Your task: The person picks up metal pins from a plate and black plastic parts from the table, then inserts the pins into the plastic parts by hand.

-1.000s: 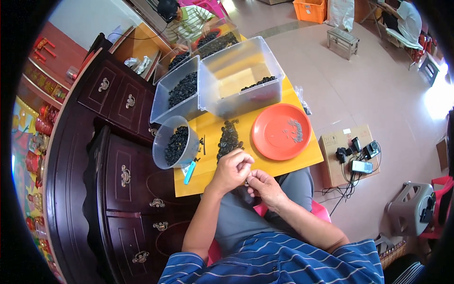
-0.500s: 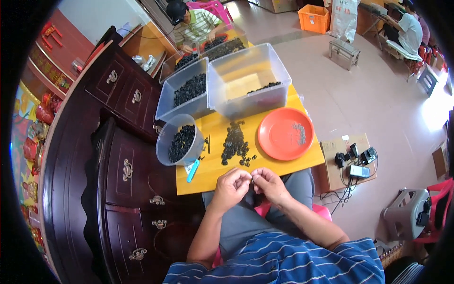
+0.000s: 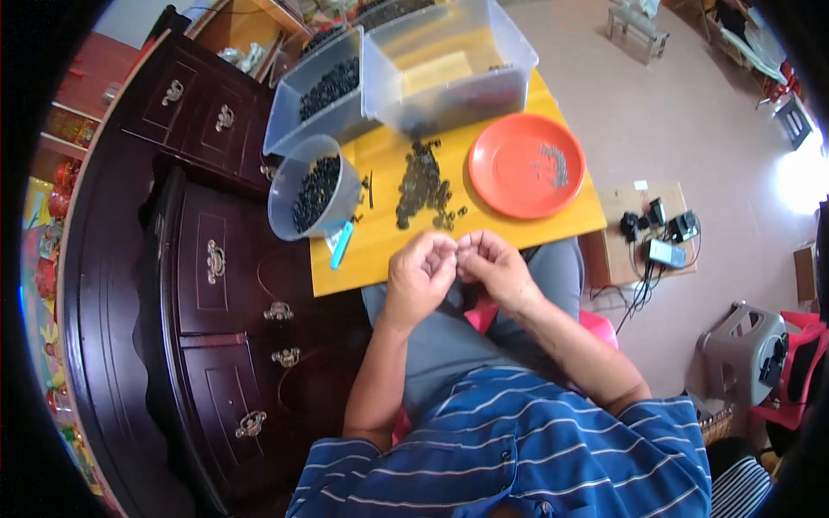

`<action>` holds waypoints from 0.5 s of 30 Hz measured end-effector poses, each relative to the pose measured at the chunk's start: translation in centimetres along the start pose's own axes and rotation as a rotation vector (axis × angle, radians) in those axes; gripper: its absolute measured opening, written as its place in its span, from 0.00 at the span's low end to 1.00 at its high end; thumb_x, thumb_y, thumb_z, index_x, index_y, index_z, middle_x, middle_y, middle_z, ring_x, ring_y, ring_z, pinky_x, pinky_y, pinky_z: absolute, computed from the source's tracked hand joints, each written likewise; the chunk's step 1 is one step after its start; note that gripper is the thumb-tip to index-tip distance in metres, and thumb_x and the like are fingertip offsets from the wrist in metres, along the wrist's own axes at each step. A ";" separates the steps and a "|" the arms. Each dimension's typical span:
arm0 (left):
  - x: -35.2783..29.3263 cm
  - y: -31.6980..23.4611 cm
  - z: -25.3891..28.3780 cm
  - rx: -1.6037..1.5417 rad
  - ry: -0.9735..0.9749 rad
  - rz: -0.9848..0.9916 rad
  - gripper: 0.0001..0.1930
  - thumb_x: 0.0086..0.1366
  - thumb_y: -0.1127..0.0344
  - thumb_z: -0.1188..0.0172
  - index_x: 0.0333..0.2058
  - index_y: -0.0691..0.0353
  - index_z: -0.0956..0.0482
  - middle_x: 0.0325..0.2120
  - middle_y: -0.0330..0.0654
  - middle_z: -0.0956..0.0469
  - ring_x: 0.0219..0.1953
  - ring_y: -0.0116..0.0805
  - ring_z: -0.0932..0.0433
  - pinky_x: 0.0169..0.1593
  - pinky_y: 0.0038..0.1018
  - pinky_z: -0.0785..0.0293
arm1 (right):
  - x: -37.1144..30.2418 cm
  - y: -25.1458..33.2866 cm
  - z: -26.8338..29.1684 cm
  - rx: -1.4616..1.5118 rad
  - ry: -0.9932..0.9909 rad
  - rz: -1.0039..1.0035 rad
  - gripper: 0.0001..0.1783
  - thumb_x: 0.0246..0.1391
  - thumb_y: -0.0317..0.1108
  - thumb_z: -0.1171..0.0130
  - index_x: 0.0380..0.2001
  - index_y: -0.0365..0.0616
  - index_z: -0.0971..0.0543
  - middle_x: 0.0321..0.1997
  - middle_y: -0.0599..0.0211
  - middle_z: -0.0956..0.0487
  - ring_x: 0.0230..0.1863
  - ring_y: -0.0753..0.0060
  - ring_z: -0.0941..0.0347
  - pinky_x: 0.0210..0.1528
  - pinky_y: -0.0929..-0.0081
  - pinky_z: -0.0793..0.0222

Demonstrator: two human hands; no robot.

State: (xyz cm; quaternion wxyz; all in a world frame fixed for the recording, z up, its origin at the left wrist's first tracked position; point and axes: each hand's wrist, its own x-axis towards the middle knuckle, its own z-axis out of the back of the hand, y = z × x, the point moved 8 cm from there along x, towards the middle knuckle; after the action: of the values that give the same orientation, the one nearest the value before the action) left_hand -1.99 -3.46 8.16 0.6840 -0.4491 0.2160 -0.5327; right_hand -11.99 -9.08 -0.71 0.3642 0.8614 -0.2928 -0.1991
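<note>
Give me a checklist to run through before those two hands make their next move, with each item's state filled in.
1. Left hand and right hand both in view, fingertips close together: ok.
2. Small piece secure between the fingertips: cannot tell; the fingers hide whatever may be there.
3. Loose black pieces on the yellow table, just beyond the hands: ok.
4. Small grey pieces inside the red plate: ok.
5. Round tub upright: ok.
6. Blue tool put away: not ok; it lies near the table's front left corner.
</note>
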 end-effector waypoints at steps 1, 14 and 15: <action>-0.2 0.5 0.0 0.001 0.009 0.027 0.06 0.61 0.80 0.39 0.37 0.64 0.22 0.26 0.30 0.24 0.26 0.14 0.28 0.29 0.15 0.31 | -0.1 -0.1 0.0 -0.004 -0.008 -0.010 0.08 0.65 0.27 0.44 0.46 0.41 0.25 0.36 0.75 0.23 0.35 0.84 0.28 0.39 0.83 0.30; -0.2 1.0 0.9 -0.008 -0.002 0.015 0.10 0.61 0.81 0.40 0.41 0.64 0.23 0.31 0.32 0.23 0.30 0.15 0.27 0.34 0.15 0.30 | -0.5 0.5 0.2 -0.148 -0.060 0.007 0.09 0.65 0.28 0.43 0.47 0.41 0.19 0.35 0.77 0.22 0.35 0.86 0.30 0.41 0.84 0.31; -0.3 1.0 0.8 -0.019 0.005 0.013 0.10 0.61 0.81 0.39 0.41 0.64 0.23 0.31 0.32 0.23 0.30 0.15 0.27 0.35 0.15 0.30 | -0.6 0.6 0.1 -0.161 -0.059 0.016 0.09 0.65 0.28 0.43 0.47 0.41 0.19 0.35 0.77 0.22 0.35 0.86 0.30 0.42 0.84 0.30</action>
State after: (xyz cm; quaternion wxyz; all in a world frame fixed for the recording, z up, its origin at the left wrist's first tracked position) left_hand -0.88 -2.85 7.65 0.6826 -0.4530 0.2258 -0.5271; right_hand -12.69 -9.12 -0.28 0.4249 0.8207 -0.2934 -0.2446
